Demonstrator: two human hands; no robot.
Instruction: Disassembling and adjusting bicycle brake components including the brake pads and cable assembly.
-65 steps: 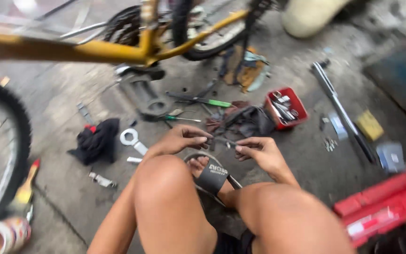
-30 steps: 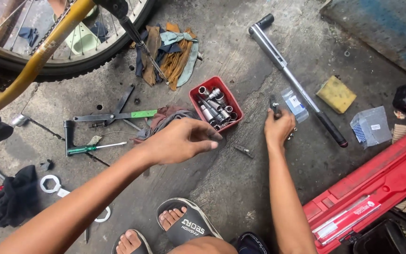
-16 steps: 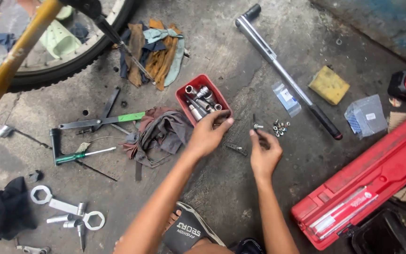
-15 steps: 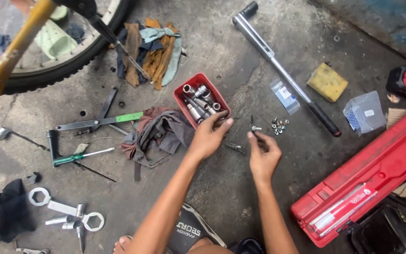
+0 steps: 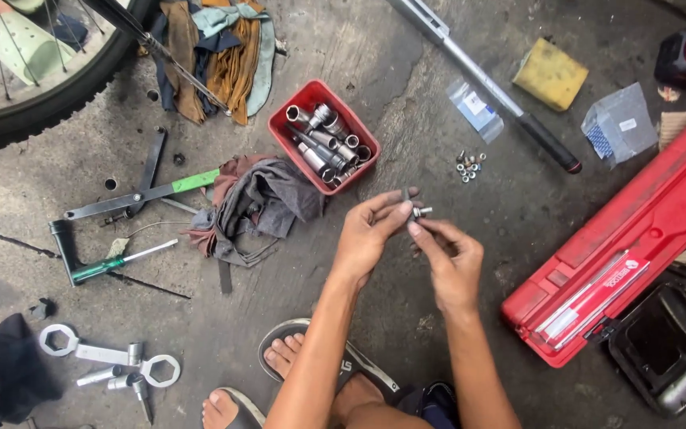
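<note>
We see both hands meeting over the concrete floor (image 5: 406, 95), just below the red tray (image 5: 283, 135) of sockets (image 5: 323, 141). The left hand (image 5: 367, 238) has its fingers curled in, thumb and fingertips pinching a small metal bolt (image 5: 416, 210) (it may be a nut on a short stud; it is too small to tell). The right hand (image 5: 454, 266) comes at the same bolt from the other side, its forefinger and thumb closed on it, the other fingers loosely bent. The bolt sits between the two sets of fingertips, held off the floor.

A little heap of nuts (image 5: 470, 165) lies near, up and to the right, beside the long torque wrench (image 5: 486, 79). A grey rag (image 5: 267, 199) lies just left of the hands, touching the tray. The red case (image 5: 637, 230) lies to the right, a steel pan (image 5: 664, 349) at its lower end. A wheel (image 5: 33, 119) fills the upper left corner, and ring spanners (image 5: 105, 357) lie at lower left, near our sandalled feet (image 5: 279, 365).
</note>
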